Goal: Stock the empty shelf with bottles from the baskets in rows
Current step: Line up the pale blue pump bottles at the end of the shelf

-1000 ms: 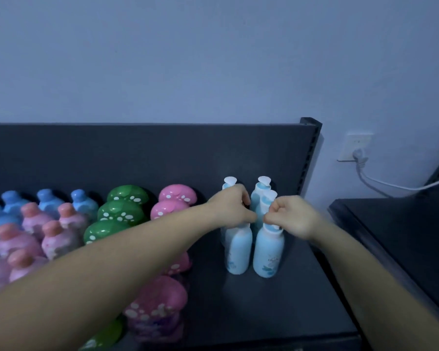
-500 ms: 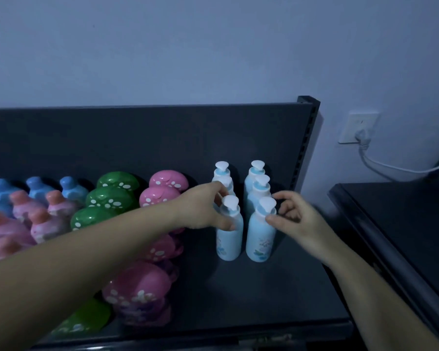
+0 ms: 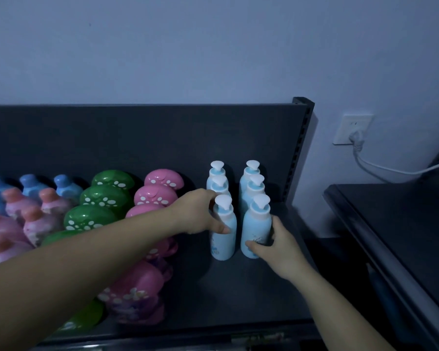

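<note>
Two rows of pale blue pump bottles stand on the dark shelf, three deep. My left hand wraps the body of the front left pump bottle. My right hand cups the lower right side of the front right pump bottle. Both bottles stand upright on the shelf. To the left run a row of pink mushroom-shaped bottles and one of green mushroom-shaped bottles, partly hidden by my left forearm.
Small pink bottles and blue bottles fill the far left. The shelf's back panel and slotted upright close it behind and right. Another dark shelf stands at right, under a wall socket with a white cable.
Both hands have slid down from the pump heads of the front two bottles to their bodies. The view has shifted slightly.
</note>
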